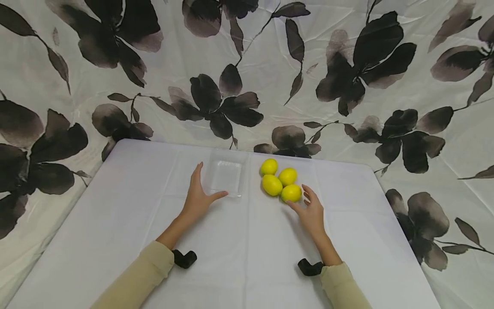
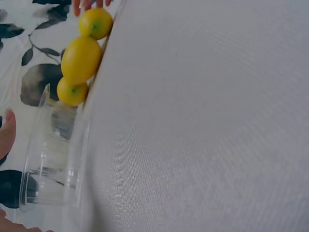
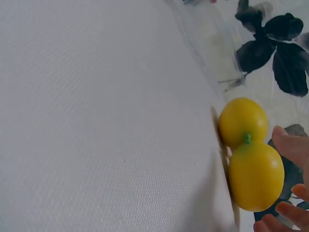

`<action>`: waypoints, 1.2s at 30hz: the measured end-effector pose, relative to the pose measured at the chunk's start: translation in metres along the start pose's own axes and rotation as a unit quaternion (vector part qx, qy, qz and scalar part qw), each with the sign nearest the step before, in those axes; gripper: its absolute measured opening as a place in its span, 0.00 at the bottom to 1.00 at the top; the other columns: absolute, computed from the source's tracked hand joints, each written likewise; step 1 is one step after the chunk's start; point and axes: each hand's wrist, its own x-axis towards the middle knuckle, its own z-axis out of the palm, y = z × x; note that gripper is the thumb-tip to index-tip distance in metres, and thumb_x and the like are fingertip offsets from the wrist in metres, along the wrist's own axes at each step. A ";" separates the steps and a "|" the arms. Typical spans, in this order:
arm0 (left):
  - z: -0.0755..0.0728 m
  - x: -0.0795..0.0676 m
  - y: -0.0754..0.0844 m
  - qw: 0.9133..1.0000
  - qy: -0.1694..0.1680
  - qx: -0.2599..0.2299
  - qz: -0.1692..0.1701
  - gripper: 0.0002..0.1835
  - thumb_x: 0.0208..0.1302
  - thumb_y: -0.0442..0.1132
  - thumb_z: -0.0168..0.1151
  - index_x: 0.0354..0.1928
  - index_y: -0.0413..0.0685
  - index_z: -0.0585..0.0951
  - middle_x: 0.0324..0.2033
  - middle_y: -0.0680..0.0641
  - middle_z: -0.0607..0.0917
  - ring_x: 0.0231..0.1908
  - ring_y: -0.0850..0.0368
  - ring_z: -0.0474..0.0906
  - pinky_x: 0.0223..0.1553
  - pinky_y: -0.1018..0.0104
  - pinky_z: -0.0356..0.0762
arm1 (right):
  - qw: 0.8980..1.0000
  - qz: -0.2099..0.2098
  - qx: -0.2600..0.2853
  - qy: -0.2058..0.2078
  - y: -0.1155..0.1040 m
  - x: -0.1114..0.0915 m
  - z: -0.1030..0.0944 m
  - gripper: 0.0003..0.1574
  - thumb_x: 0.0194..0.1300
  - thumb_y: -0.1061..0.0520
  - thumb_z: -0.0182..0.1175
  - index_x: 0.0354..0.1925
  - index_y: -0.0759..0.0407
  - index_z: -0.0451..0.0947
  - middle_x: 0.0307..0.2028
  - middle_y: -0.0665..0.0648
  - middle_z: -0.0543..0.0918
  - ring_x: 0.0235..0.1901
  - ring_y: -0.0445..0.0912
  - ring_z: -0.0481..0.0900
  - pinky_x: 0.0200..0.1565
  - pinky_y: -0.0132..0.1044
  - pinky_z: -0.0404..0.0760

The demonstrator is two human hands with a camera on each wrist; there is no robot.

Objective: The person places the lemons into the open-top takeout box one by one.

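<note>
A clear plastic container (image 1: 226,172) sits toward the far edge of the white table. My left hand (image 1: 197,201) is beside its left side, thumb and fingers spread wide, the thumb reaching along its near edge. In the left wrist view, the container (image 2: 50,154) stands between parts of that hand. Several yellow lemons (image 1: 272,185) lie clustered right of the container. Around the nearest lemon (image 1: 291,193) my right hand (image 1: 311,214) holds its thumb and fingers apart. The right wrist view shows a lemon (image 3: 256,176) with the thumb (image 3: 292,145) just off its side and fingertips below.
The white tabletop (image 1: 208,266) has faint fold lines. Behind and around it hangs a pale cloth (image 1: 270,77) with dark flower prints. Dark curved pieces (image 1: 186,259) stick out at both wrists, by the beige sleeves (image 1: 139,274).
</note>
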 end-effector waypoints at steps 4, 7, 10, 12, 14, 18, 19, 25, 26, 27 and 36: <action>0.001 0.006 -0.011 0.999 -0.021 -0.037 -0.034 0.66 0.51 0.45 0.78 0.79 0.53 0.37 0.78 0.41 0.43 0.76 0.38 0.45 0.74 0.41 0.53 | 0.999 0.036 0.028 -0.020 0.005 0.005 0.001 0.49 0.55 0.50 0.75 0.69 0.62 0.64 0.69 0.63 0.69 0.66 0.60 0.70 0.66 0.51 0.74; 0.001 0.008 -0.017 0.996 -0.040 -0.066 -0.045 0.67 0.51 0.43 0.78 0.79 0.52 0.35 0.78 0.40 0.40 0.76 0.37 0.44 0.75 0.42 0.53 | 0.997 0.057 0.049 -0.031 0.010 0.007 0.002 0.50 0.54 0.50 0.75 0.70 0.61 0.64 0.69 0.62 0.68 0.66 0.59 0.71 0.65 0.50 0.75; 0.002 0.009 -0.022 0.993 -0.059 -0.084 -0.050 0.68 0.52 0.43 0.78 0.79 0.51 0.33 0.78 0.40 0.40 0.76 0.36 0.44 0.75 0.43 0.53 | 0.995 0.067 0.061 -0.034 0.014 0.010 0.003 0.50 0.53 0.50 0.76 0.69 0.60 0.65 0.69 0.62 0.68 0.65 0.59 0.72 0.64 0.50 0.76; 0.002 0.010 -0.024 0.993 -0.070 -0.088 -0.047 0.68 0.52 0.43 0.78 0.79 0.50 0.33 0.78 0.40 0.41 0.76 0.36 0.44 0.75 0.44 0.53 | 0.995 0.068 0.062 -0.036 0.017 0.011 0.005 0.50 0.53 0.51 0.76 0.69 0.59 0.66 0.69 0.62 0.68 0.64 0.59 0.73 0.64 0.49 0.76; 0.003 0.009 -0.027 0.992 -0.078 -0.085 -0.044 0.67 0.52 0.43 0.78 0.79 0.49 0.34 0.78 0.39 0.43 0.76 0.36 0.45 0.75 0.45 0.53 | 0.995 0.067 0.058 -0.038 0.017 0.012 0.006 0.50 0.53 0.51 0.76 0.69 0.59 0.66 0.69 0.62 0.69 0.64 0.59 0.73 0.63 0.49 0.77; 0.005 0.008 -0.031 0.993 -0.086 -0.076 -0.032 0.65 0.54 0.43 0.76 0.78 0.46 0.35 0.77 0.36 0.47 0.76 0.36 0.46 0.74 0.46 0.55 | 0.996 0.064 0.043 -0.037 0.018 0.015 0.008 0.48 0.54 0.52 0.76 0.69 0.60 0.67 0.68 0.65 0.70 0.62 0.59 0.75 0.61 0.48 0.78; 0.005 0.007 -0.032 0.993 -0.087 -0.075 -0.029 0.65 0.55 0.42 0.76 0.78 0.46 0.35 0.77 0.36 0.48 0.76 0.37 0.46 0.74 0.46 0.55 | 0.996 0.064 0.041 -0.035 0.018 0.015 0.008 0.48 0.53 0.53 0.76 0.69 0.60 0.67 0.67 0.65 0.70 0.62 0.59 0.76 0.61 0.48 0.79; 0.006 0.007 -0.029 0.992 -0.084 -0.085 -0.029 0.61 0.58 0.39 0.73 0.79 0.47 0.35 0.77 0.35 0.48 0.76 0.39 0.46 0.74 0.48 0.57 | 0.995 0.076 0.060 -0.024 0.010 0.014 0.006 0.49 0.52 0.54 0.77 0.69 0.61 0.68 0.67 0.66 0.71 0.60 0.59 0.77 0.60 0.47 0.79; 0.006 0.007 -0.028 0.992 -0.083 -0.089 -0.030 0.61 0.58 0.38 0.73 0.79 0.47 0.36 0.77 0.36 0.48 0.76 0.39 0.45 0.74 0.48 0.57 | 0.995 0.075 0.066 -0.023 0.008 0.014 0.005 0.49 0.52 0.55 0.77 0.69 0.61 0.68 0.67 0.66 0.71 0.61 0.59 0.77 0.60 0.48 0.79; 0.006 0.007 -0.028 0.992 -0.083 -0.092 -0.033 0.61 0.58 0.38 0.73 0.79 0.47 0.36 0.77 0.36 0.48 0.76 0.40 0.45 0.74 0.48 0.57 | 0.994 0.073 0.072 -0.021 0.005 0.014 0.004 0.48 0.52 0.55 0.77 0.69 0.61 0.68 0.67 0.65 0.71 0.61 0.59 0.77 0.60 0.47 0.79; 0.008 0.006 -0.024 0.990 -0.083 -0.108 -0.033 0.59 0.59 0.35 0.71 0.78 0.44 0.37 0.77 0.35 0.48 0.76 0.38 0.47 0.73 0.48 0.58 | 0.996 0.032 0.083 -0.013 -0.020 0.026 0.004 0.46 0.53 0.56 0.76 0.68 0.60 0.70 0.67 0.61 0.72 0.62 0.58 0.76 0.61 0.46 0.78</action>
